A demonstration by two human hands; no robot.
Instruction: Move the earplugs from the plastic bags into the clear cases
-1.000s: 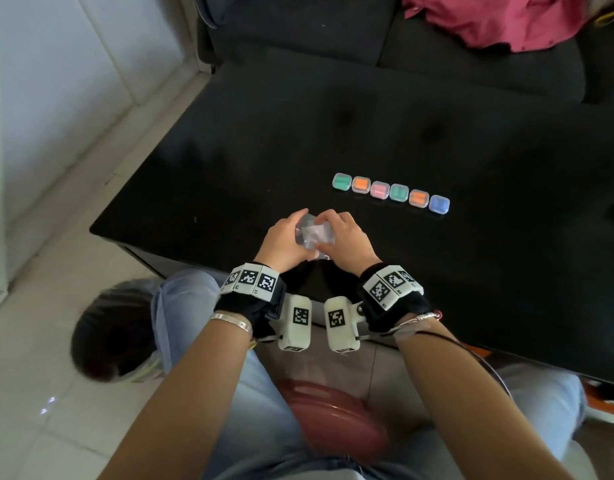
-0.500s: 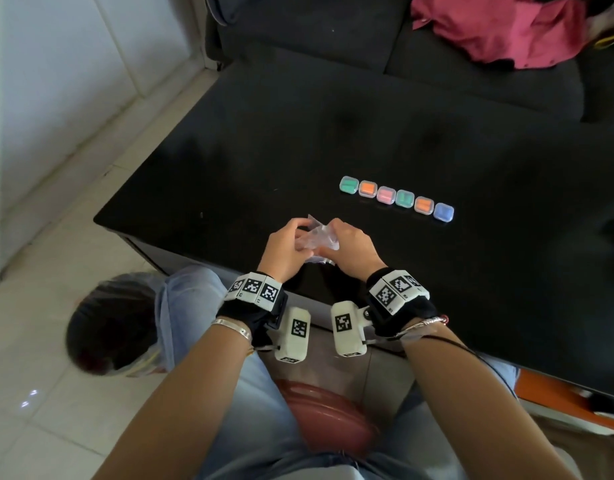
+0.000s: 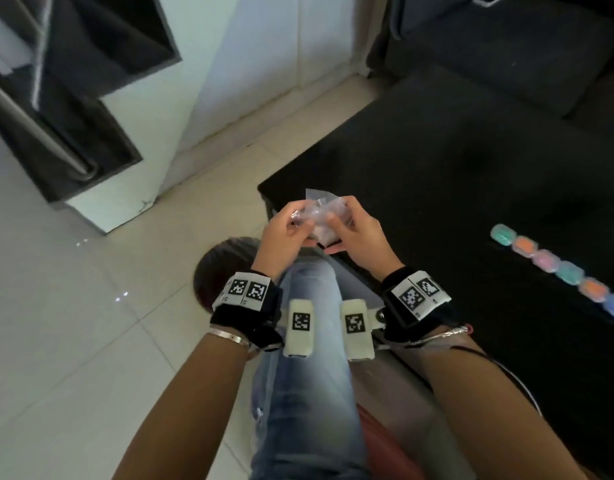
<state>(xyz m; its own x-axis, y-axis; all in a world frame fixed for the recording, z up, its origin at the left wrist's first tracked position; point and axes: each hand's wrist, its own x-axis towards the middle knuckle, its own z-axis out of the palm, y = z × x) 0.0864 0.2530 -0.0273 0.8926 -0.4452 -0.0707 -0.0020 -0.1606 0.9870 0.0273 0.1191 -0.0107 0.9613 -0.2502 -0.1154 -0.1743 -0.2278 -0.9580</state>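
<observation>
Left hand: your left hand (image 3: 284, 233) pinches the near-left side of the crumpled clear plastic bag (image 3: 321, 216), fingers curled onto the film.
Right hand: your right hand (image 3: 359, 233) pinches the opposite side of the same bag, thumb on top; the two hands are close together with only the bag between them.
Bag position: it is held up between your hands, above the near corner of the black worktop (image 3: 472, 174) and your knee in faded blue jeans (image 3: 309, 375).
Earplugs: something pale shows through the film near your right fingers, but you cannot tell from here whether it is the earplugs.
Cases: the row of six small clear cases with green, orange, pink and blue contents (image 3: 560, 271) lies on the worktop well to the right of your right hand, untouched.
Step in hand: this looks like opening the bag.
How to do it well: pull the two film layers apart at the mouth rather than tugging the body; keep the opening tilted up so nothing drops to the tiled floor (image 3: 73, 323); move over the worktop before tipping out.
Writing: none legible on the bag or cases; the white wrist tags (image 3: 246, 289) carry only black square-pattern markers, no text.
</observation>
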